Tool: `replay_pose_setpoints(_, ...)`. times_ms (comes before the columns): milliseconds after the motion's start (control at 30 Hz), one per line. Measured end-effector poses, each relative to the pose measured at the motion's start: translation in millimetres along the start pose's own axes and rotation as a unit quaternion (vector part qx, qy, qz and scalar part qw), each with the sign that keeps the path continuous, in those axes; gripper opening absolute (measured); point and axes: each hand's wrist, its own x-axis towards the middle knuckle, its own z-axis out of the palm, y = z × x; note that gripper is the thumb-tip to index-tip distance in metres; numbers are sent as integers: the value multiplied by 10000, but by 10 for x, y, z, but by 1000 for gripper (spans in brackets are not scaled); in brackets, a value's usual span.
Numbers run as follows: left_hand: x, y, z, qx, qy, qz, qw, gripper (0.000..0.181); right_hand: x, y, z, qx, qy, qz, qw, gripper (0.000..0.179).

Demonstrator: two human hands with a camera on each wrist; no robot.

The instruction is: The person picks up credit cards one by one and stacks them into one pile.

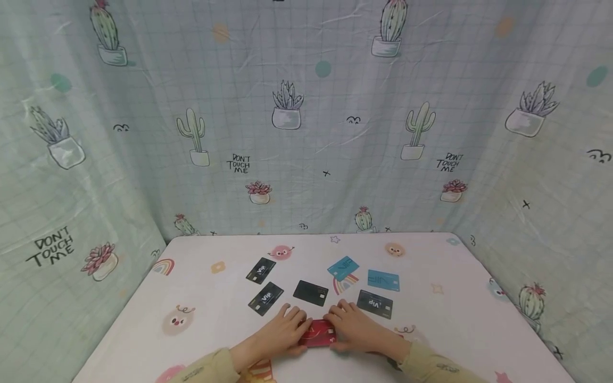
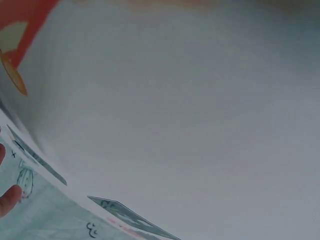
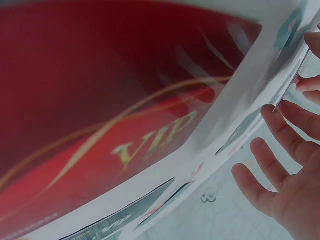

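Observation:
In the head view a red card (image 1: 320, 335) is held near the table's front edge. My left hand (image 1: 282, 332) grips its left end, fingers at the top and thumb at the lower edge. At the opposite end my right hand (image 1: 356, 330) holds it the same way. The right wrist view catches this card nearly edge-on between the right fingers (image 3: 272, 165). Below that wrist lies another red card (image 3: 125, 110) with gold VIP lettering, mostly hidden by the forearm in the head view. Only a few left fingertips (image 2: 9, 201) show in the left wrist view.
Beyond the hands lie black cards, two at the left (image 1: 261, 271) (image 1: 265, 298), one in the middle (image 1: 311, 293) and one at the right (image 1: 375, 304). Two blue cards (image 1: 343, 268) (image 1: 383, 280) lie farther back. Patterned curtains (image 1: 316, 149) enclose the white table (image 1: 191, 298).

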Motion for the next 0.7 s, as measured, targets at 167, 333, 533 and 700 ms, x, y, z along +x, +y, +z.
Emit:
replay_pose_setpoints(167,33,-6,15,-11,98,40,9999,54,-12,34,9,42,-47,41,10000,59)
replay_pose_setpoints(333,74,-15,13,-65,32,29,10000,53,-17,62,1,81,0,77,9999,57)
replay_pose_setpoints(533,135,-43,9,-175,-299,-2,9994,53,-4,88,-31,151,-66,239,9996,56)
replay_pose_setpoints(700,177,-79,75,-336,-258,0,9991,53,7,125,-34,221,-170,337,9990,55)
